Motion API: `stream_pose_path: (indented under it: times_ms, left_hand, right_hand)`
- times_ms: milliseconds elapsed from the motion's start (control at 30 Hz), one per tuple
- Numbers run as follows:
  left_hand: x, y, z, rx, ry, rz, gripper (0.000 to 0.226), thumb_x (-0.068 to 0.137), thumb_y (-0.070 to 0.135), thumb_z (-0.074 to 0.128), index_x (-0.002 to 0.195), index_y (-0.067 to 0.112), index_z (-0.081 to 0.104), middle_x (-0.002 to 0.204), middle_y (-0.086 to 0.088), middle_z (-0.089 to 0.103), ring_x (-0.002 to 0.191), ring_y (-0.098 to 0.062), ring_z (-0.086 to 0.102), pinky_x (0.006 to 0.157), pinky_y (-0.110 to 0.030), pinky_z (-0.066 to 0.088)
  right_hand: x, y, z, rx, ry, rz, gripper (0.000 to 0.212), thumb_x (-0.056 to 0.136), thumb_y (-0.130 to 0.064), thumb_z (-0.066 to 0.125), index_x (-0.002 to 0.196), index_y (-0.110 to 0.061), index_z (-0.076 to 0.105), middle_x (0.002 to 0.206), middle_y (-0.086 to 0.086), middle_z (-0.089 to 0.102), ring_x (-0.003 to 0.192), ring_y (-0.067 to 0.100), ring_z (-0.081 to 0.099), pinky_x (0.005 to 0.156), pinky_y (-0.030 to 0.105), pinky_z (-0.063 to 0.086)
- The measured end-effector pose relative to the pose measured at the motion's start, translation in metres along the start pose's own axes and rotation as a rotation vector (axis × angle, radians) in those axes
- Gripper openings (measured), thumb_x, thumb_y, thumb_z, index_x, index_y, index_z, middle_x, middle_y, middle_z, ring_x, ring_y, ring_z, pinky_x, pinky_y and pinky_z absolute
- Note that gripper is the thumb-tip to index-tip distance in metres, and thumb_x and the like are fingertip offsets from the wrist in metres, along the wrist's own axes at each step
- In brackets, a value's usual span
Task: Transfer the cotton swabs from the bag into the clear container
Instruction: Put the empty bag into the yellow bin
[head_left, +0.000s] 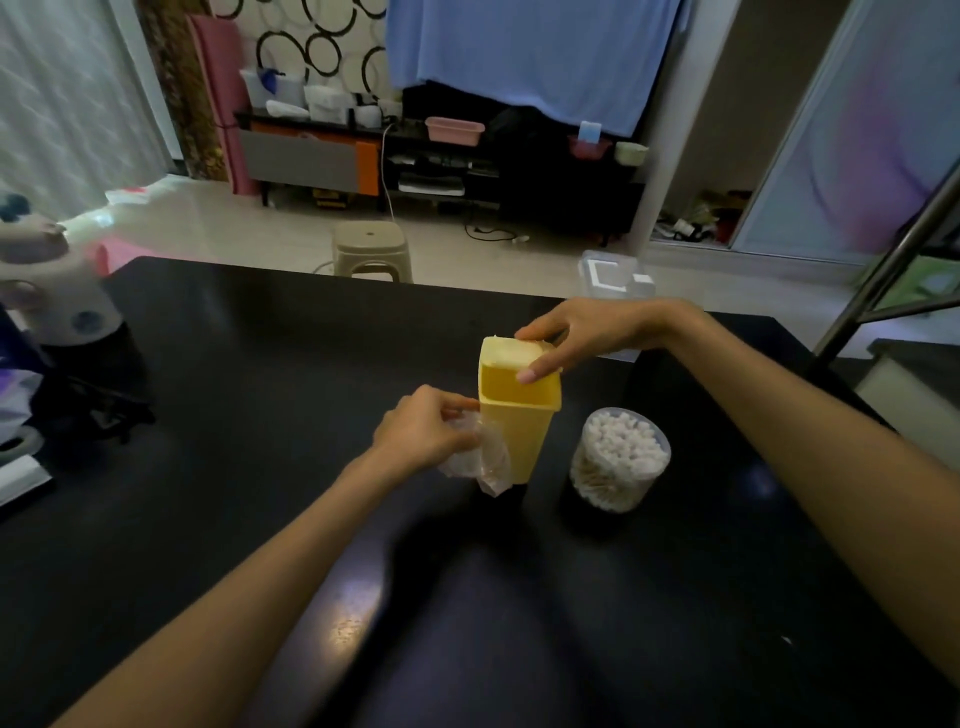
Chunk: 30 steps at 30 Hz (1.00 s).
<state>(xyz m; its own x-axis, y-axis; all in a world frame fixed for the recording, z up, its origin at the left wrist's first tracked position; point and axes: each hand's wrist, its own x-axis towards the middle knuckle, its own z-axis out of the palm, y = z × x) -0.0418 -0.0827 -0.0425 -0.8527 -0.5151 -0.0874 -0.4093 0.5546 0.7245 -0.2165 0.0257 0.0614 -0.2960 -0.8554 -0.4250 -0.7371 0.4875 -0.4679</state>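
Two hands work a tall yellow plastic bin (511, 436) mid-table: left hand (423, 428) grips a crumpled clear plastic bag (480, 460), right hand (582, 332) pinches its rim. Just right stands a round clear container (618, 460) packed with white cotton swabs (623, 441); the black table (260, 364) lies bare toward its edges.

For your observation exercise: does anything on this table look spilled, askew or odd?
Nothing is spilled. The cotton swabs stand upright in the clear container. One oddity: the yellow bin stands tilted while the left hand grips a crumpled plastic bag against it.

Dim, soft, wide-angle edge distortion
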Motion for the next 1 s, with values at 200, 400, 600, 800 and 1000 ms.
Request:
stream_pose_path:
  times_ms: [200, 400, 600, 800, 1000]
  left_hand:
    - [-0.003, -0.006, -0.001, -0.076, -0.006, 0.005, 0.043, 0.078, 0.028, 0.072, 0.119, 0.035, 0.063, 0.114, 0.003, 0.067, 0.102, -0.017, 0.063, 0.089, -0.042, 0.054]
    - [-0.009, -0.007, -0.015, -0.246, 0.210, 0.124, 0.041, 0.079, 0.026, 0.071, 0.116, 0.039, 0.061, 0.111, 0.005, 0.066, 0.099, -0.013, 0.063, 0.083, -0.040, 0.057]
    - [-0.012, 0.036, -0.029, -0.247, 0.755, 0.477, 0.034, 0.084, 0.024, 0.067, 0.117, 0.024, 0.058, 0.107, 0.010, 0.060, 0.092, 0.000, 0.060, 0.071, -0.010, 0.052]
    - [0.009, 0.048, -0.006, 0.153, 0.679, 0.701, 0.020, 0.089, 0.030, 0.060, 0.107, 0.020, 0.063, 0.103, 0.001, 0.065, 0.076, -0.014, 0.065, 0.060, -0.034, 0.056]
    - [0.030, 0.077, 0.003, 0.512, 0.374, 0.441, 0.023, 0.090, 0.036, 0.055, 0.106, 0.022, 0.065, 0.099, -0.004, 0.068, 0.086, -0.024, 0.064, 0.073, -0.036, 0.052]
  right_hand:
    - [-0.007, 0.023, 0.000, 0.643, 0.203, -0.037, 0.062, 0.078, -0.056, 0.053, 0.129, -0.022, 0.043, 0.130, 0.008, 0.054, 0.116, 0.022, 0.055, 0.100, 0.039, 0.045]
    - [0.001, 0.029, 0.014, 0.714, 0.341, -0.070, 0.053, 0.084, -0.055, 0.050, 0.125, -0.023, 0.044, 0.126, 0.006, 0.054, 0.114, 0.020, 0.054, 0.097, 0.035, 0.044]
    - [0.001, 0.026, 0.015, 0.694, 0.359, -0.061, 0.058, 0.087, -0.056, 0.048, 0.131, -0.018, 0.044, 0.126, 0.006, 0.054, 0.111, 0.018, 0.054, 0.094, 0.032, 0.044]
    - [0.001, 0.025, 0.012, 0.795, 0.336, -0.065, 0.055, 0.090, -0.057, 0.044, 0.131, -0.020, 0.046, 0.126, 0.007, 0.057, 0.114, 0.021, 0.056, 0.104, 0.038, 0.041]
    - [0.002, 0.021, 0.007, 0.786, 0.270, -0.066, 0.036, 0.093, -0.053, 0.041, 0.115, -0.026, 0.047, 0.119, 0.007, 0.058, 0.110, 0.020, 0.057, 0.096, 0.033, 0.042]
